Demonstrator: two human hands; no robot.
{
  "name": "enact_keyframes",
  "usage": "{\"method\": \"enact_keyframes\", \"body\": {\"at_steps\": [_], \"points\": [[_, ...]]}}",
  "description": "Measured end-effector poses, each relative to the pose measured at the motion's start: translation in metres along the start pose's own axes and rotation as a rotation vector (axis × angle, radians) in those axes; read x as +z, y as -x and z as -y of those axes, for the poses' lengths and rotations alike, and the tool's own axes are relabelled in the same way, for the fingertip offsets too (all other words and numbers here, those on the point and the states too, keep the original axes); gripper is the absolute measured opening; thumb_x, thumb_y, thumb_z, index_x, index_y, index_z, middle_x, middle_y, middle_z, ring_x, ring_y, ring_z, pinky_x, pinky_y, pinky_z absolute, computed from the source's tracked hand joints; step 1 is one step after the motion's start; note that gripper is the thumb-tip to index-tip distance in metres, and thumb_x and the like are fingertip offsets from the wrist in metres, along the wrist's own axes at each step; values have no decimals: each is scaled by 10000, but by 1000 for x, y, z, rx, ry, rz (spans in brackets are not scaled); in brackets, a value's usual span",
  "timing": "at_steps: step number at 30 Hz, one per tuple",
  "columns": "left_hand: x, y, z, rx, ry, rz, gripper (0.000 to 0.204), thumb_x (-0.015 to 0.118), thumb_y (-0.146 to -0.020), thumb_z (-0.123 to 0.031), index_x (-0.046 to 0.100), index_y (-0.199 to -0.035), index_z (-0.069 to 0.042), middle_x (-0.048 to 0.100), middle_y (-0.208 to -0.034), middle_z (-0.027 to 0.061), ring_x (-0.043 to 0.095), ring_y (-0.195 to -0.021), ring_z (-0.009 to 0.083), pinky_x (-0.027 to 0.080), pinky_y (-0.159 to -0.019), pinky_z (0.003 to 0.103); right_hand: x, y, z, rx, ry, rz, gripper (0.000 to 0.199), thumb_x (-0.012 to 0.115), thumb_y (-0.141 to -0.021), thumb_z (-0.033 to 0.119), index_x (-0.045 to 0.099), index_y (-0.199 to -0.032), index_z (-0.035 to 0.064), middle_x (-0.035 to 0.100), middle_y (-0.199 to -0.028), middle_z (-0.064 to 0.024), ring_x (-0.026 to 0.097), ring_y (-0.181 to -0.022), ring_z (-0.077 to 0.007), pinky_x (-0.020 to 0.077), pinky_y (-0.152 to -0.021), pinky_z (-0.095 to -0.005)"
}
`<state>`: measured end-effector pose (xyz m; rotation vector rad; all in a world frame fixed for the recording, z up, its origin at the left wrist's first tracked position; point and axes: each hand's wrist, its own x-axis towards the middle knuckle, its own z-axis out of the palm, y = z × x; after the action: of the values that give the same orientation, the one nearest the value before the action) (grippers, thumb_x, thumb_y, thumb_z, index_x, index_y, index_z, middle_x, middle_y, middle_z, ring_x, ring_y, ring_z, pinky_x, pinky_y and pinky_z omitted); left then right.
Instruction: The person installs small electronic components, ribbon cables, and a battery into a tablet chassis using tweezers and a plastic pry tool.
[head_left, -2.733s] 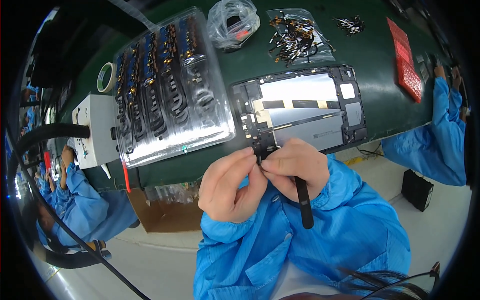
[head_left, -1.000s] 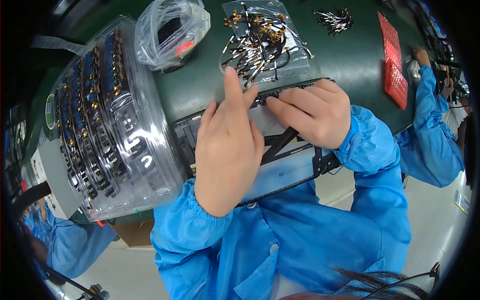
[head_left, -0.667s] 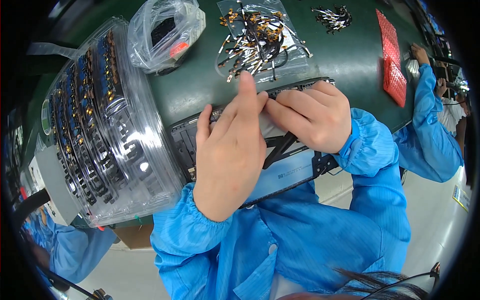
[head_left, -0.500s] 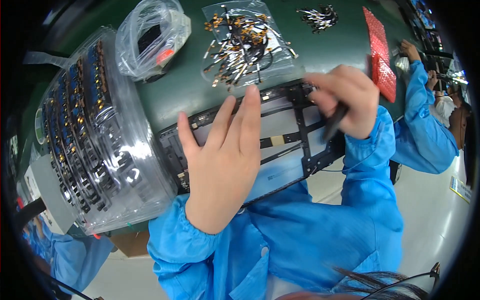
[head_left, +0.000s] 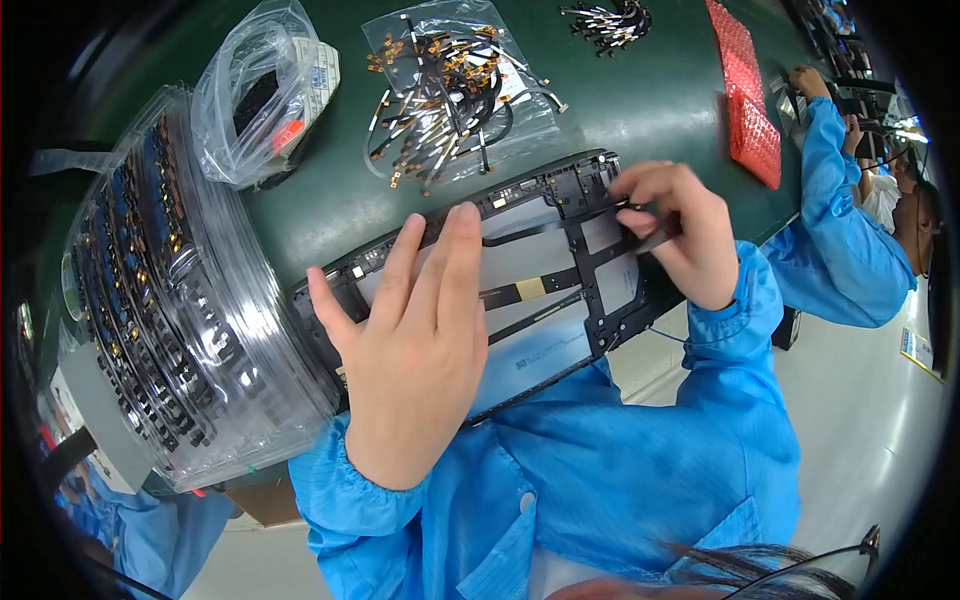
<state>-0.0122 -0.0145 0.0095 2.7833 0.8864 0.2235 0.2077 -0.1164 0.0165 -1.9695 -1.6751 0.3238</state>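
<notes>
An opened tablet-like device (head_left: 545, 345) lies tilted before me, its black frame around silvery panels. My left hand (head_left: 410, 370) rests flat across its left part with fingers spread, holding nothing. Over the device's right end, my right hand (head_left: 690, 225) is closed in a pinch. Between thumb and fingertips it has the end of a black flat cable (head_left: 545, 229), whose strip runs left across the panels toward my left fingertips. A dark, slim piece (head_left: 655, 238) also shows under the right fingers; its kind is hard to make out.
A clear bag with many flex cables (head_left: 460, 100) lies beyond the device. Stacked clear trays of small parts (head_left: 250, 330) stand at the left, near a rolled plastic bag (head_left: 250, 110). More cables (head_left: 608, 25) and red bubble wrap (head_left: 750, 130) lie farther right. A co-worker's sleeve (head_left: 830, 220) is at right.
The black cable strip now shows raised across the device, its end in my right fingers. My right hand has moved slightly down and its blur is gone. The whole view has shifted a little.
</notes>
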Motion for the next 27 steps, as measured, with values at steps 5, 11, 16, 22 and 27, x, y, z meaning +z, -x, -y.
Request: {"method": "enact_keyframes", "body": {"at_steps": [5,11,16,22,27], "points": [[-4,1,1,31,-1,88,466,594,-739,-177,511,-1197,-152,449,-1274,-60,419,-1179,149,188,-938,633,-8,-12,9,188,-287,6,179,627,-759,-13,566,-927,2,614,-772,-69,588,-651,-115,466,-587,-240],[-6,1,0,19,-7,127,427,581,-747,-191,538,-1170,-154,437,-1284,-62,406,-1187,151,176,-941,630,5,-13,-1,181,-257,-54,183,664,-744,16,606,-918,7,605,-763,-65,578,-638,-107,457,-575,-228],[-4,-1,-1,13,-63,125,379,562,-755,-171,568,-1134,-156,455,-1265,-71,416,-1179,148,165,-947,626,8,-12,-8,199,-261,-64,202,680,-730,17,613,-920,10,601,-763,-66,582,-634,-112,456,-571,-227],[-3,-2,-6,15,-172,103,336,544,-761,-169,585,-1095,-164,464,-1254,-79,430,-1170,154,153,-943,634,6,-11,-9,223,-270,-25,195,683,-727,22,619,-911,16,602,-756,-64,596,-635,-121,462,-564,-234],[7,-2,-10,49,-308,-7,283,514,-783,-165,592,-1055,-159,471,-1248,-70,419,-1187,164,147,-920,656,7,-11,-12,144,-164,-28,201,696,-712,46,631,-902,31,612,-759,-105,608,-623,-197,484,-572,-285]]}}
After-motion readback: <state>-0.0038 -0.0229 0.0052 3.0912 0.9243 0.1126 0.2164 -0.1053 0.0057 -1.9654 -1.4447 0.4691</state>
